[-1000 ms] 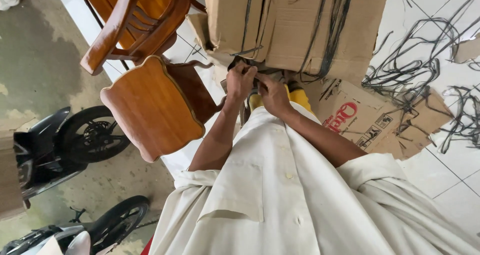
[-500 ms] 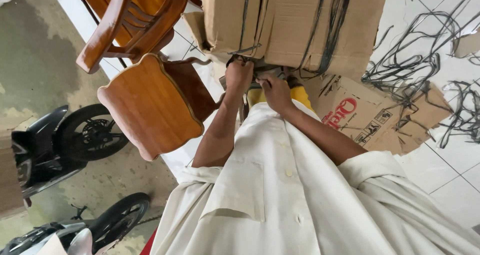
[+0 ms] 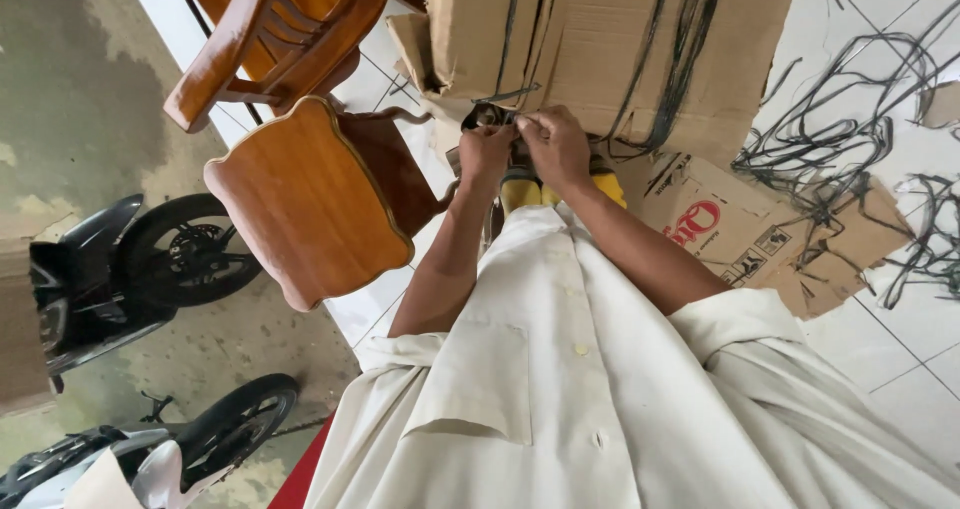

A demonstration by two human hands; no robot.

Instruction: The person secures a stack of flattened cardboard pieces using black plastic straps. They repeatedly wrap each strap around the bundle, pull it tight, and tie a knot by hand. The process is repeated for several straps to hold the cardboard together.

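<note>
A stack of flattened brown cardboard (image 3: 600,39) bound with black straps (image 3: 680,59) stands in front of me. My left hand (image 3: 483,156) and my right hand (image 3: 556,145) meet at its lower edge. Both pinch the end of a black strap (image 3: 497,97) where it passes a small dark piece (image 3: 487,117). My fingers hide how the strap is fastened. Something yellow (image 3: 608,185) shows just under my right wrist. My cream shirt fills the lower part of the view.
A wooden chair (image 3: 300,199) stands close to my left arm, with a second one (image 3: 270,29) behind it. Two motorbikes (image 3: 150,259) (image 3: 200,439) are parked on the concrete at left. Flat printed cardboard (image 3: 740,229) and loose black straps (image 3: 850,149) lie on the white tiles at right.
My right hand has moved up beside my left hand at the strap end. The left hand has hardly shifted.
</note>
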